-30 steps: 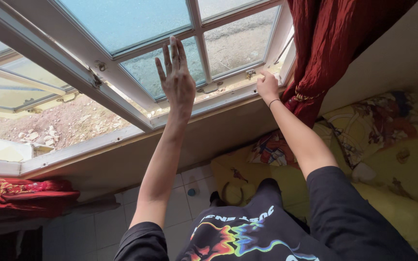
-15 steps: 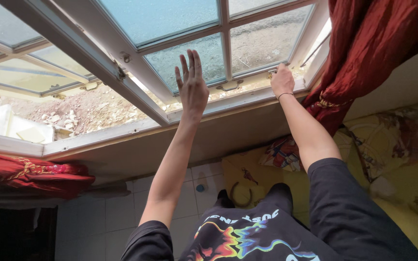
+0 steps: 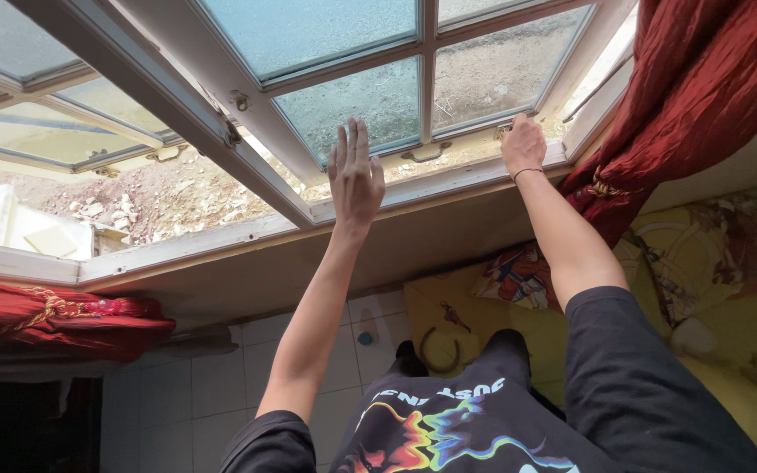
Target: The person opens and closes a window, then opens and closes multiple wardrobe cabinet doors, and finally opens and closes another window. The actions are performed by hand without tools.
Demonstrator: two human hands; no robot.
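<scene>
— At the sash's bottom rail, my right hand (image 3: pixel 523 144) is closed around the small latch (image 3: pixel 503 130); my left hand (image 3: pixel 355 175) is flat, fingers together, against the white window sash (image 3: pixel 352 188) near its lower pane.

— Risk?

— I'd judge the glass pane (image 3: pixel 357 103) could crack under a hard push, or fingers pinch against the sill (image 3: pixel 221 238).

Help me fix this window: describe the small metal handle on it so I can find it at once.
Start at the white window sash with frosted panes. Follow its bottom rail toward the red curtain. The curved metal handle lies between the left hand and right hand, the only pull there.
</scene>
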